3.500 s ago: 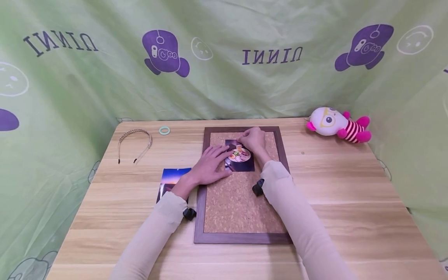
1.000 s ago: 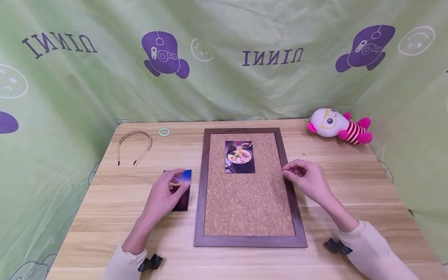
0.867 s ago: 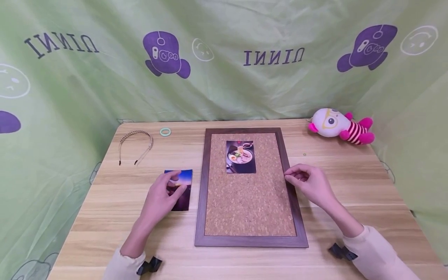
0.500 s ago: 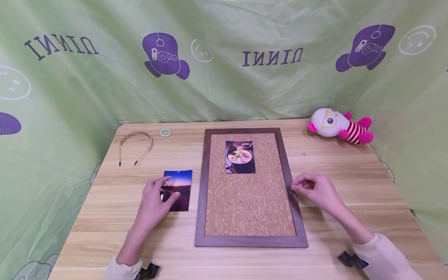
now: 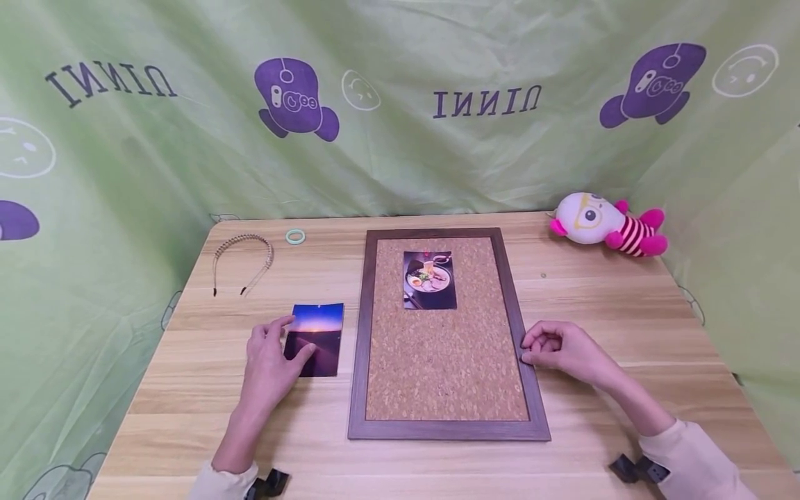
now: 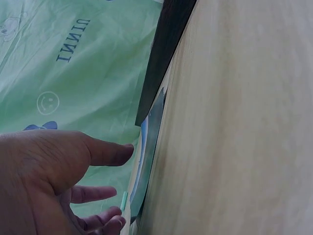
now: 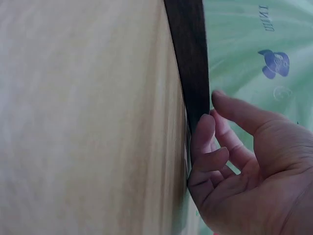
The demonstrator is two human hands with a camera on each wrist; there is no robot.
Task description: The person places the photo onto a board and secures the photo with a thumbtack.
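Observation:
A photo of a ramen bowl [image 5: 429, 280] lies on the upper part of a dark-framed corkboard [image 5: 440, 361], with a small red spot, seemingly a pin, at its top edge. Left of the board lies a sunset photo [image 5: 320, 333]; the left wrist view shows it from a low side angle. My left hand [image 5: 270, 361] is at this photo's left edge, thumb and fingers spread apart and gripping nothing. Beside the board's right rail is my right hand [image 5: 569, 351], its fingers loosely bent. In the right wrist view its thumb stands off from the fingers, with nothing visible between them.
At the back left are a beaded headband [image 5: 244, 243] and a mint-green ring [image 5: 295, 237]. A pink-and-white plush toy [image 5: 606, 223] lies at the back right. A tiny round item [image 5: 543, 276] sits right of the board. Green curtains enclose the wooden table [image 5: 650, 361].
Both hands have left the ramen photo. My left hand went to the sunset photo, then drew back leftward, uncovering it. My right hand moved right, then nearer along the board's edge.

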